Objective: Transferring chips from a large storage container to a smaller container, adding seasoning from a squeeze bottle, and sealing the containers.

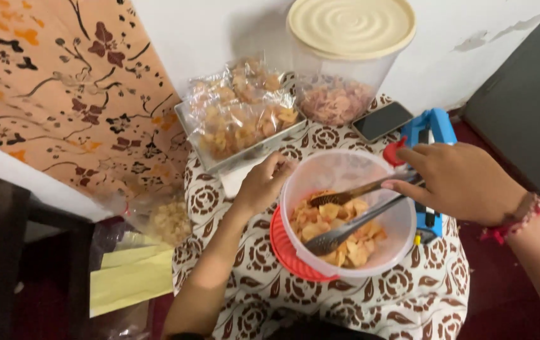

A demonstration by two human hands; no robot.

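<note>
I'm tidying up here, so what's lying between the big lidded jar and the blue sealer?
In the head view, a dark phone lies flat on the patterned cloth between the big lidded jar and the blue sealer.

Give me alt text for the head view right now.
A right hand holds metal tongs inside a clear tub of yellow chips, while the left hand rests against the tub's rim. Behind stand a tray of bagged chips and a lidded jar.
</note>
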